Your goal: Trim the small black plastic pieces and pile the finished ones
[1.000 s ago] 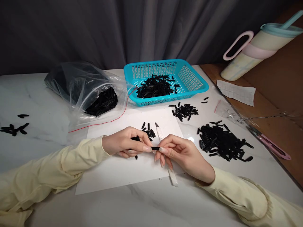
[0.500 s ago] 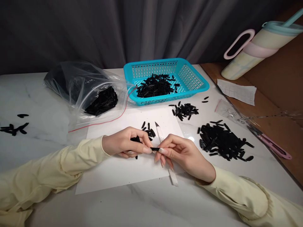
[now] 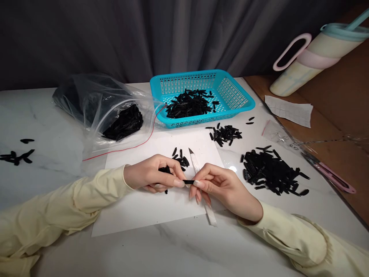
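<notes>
The left hand (image 3: 154,176) is resting on the white sheet (image 3: 144,209) with its fingers curled closed around a small black piece (image 3: 188,181), and further black pieces are showing inside the curled fingers near the palm. The right hand (image 3: 223,186) is meeting it from the opposite side, its thumb and forefinger pinching the other end of the same black piece, so that the piece is lying level between the two sets of fingertips just above the sheet. The right hand is also gripping a white-handled knife (image 3: 201,184), whose handle is passing under the fingers and whose pointed blade is projecting upward and away from the person beyond the knuckles. A few loose black pieces (image 3: 181,159) are lying on the sheet just behind the hands. A large heap of black pieces (image 3: 272,171) is lying on the marble table (image 3: 43,123) to the right, well apart from a smaller heap (image 3: 226,134) in front of the turquoise basket (image 3: 230,90), which is holding more of them. A clear plastic bag (image 3: 95,104) containing black pieces is lying to the left of the basket. A pastel tumbler (image 3: 314,57) is leaning at the far right, and pink-handled snips (image 3: 331,177) are lying on the table's right edge.
</notes>
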Motion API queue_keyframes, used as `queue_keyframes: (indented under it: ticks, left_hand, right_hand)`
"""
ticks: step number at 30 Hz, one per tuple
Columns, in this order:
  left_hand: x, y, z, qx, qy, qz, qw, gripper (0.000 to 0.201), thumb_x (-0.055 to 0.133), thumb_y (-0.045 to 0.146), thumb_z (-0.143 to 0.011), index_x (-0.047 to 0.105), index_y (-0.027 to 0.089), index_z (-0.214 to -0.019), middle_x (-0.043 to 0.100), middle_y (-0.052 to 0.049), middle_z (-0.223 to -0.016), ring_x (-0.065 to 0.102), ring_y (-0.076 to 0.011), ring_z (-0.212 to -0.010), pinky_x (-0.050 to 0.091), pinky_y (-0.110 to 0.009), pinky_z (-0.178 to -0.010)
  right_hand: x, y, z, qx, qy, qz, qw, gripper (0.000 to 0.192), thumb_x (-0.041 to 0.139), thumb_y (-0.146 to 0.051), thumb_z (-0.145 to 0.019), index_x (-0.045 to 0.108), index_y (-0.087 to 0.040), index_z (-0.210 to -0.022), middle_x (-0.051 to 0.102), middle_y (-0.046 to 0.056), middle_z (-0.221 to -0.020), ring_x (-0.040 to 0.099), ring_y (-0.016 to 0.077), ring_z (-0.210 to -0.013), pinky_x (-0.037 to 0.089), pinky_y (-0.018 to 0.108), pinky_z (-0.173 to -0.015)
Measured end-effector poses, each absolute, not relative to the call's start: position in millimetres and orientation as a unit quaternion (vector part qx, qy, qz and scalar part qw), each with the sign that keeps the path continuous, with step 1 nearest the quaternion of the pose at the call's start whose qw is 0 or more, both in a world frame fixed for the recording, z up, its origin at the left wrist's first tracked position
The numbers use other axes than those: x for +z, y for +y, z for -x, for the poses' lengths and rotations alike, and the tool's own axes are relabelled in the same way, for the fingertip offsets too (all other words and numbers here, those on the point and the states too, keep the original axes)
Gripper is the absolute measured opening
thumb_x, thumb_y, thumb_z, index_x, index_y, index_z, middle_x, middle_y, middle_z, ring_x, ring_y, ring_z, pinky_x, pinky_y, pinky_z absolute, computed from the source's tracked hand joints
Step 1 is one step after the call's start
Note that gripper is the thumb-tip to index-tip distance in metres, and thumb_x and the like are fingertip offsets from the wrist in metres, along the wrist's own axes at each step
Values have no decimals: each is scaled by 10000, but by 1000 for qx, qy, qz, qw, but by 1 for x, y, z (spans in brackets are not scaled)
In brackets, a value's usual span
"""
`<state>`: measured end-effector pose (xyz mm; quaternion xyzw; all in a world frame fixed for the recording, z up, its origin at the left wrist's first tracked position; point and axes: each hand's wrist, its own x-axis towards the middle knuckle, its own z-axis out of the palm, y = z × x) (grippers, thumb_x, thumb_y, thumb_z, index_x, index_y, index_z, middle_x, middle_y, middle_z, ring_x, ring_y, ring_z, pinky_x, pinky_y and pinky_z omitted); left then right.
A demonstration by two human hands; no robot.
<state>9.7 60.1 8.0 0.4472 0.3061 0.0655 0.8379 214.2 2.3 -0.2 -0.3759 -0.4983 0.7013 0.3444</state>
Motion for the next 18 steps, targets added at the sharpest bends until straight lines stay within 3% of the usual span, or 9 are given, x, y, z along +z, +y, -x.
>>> queue_keyframes:
  ticks: [8, 11, 13, 16, 18]
  left_hand:
    - [8, 61, -8, 59, 298, -444, 843, 114, 629, 211, -771, 616, 123, -842, 365, 96, -420, 225, -5, -316, 184, -111, -283]
    - [7, 63, -8, 61, 287, -438, 850, 140, 608, 211, -793, 627, 125, -903, 328, 104, -407, 191, -6, -314, 183, -103, -273]
    - [6, 64, -8, 58, 291, -433, 851, 154, 601, 212, -799, 630, 128, -925, 331, 101, -414, 185, -6, -317, 188, -97, -270]
    - [6, 65, -8, 60, 292, -417, 858, 150, 589, 220, -804, 631, 134, -919, 349, 89, -438, 188, -7, -322, 190, -88, -266]
    - [6, 65, -8, 67, 295, -405, 863, 144, 574, 228, -810, 632, 133, -901, 346, 84, -444, 176, -7, -322, 177, -84, -260]
  right_hand:
    - [6, 9, -216, 699, -503, 374, 344, 187, 578, -288, -845, 519, -155, -728, 640, 36, -653, 544, 100, -507, 414, 206, -424]
    - [29, 12, -235, 627, -585, 416, 303, 200, 557, -310, -857, 540, -164, -720, 638, 43, -649, 542, 112, -501, 438, 234, -450]
    - [46, 8, -257, 486, -682, 484, 253, 206, 514, -323, -878, 569, -182, -739, 639, 49, -656, 553, 133, -524, 437, 252, -478]
    - [56, -8, -297, 86, -742, 614, 257, 158, 498, -323, -875, 580, -222, -785, 637, 51, -666, 566, 172, -545, 401, 292, -532]
    - [51, -20, -321, -39, -702, 679, 210, 172, 444, -306, -893, 569, -220, -811, 626, 84, -717, 567, 213, -571, 385, 319, -550]
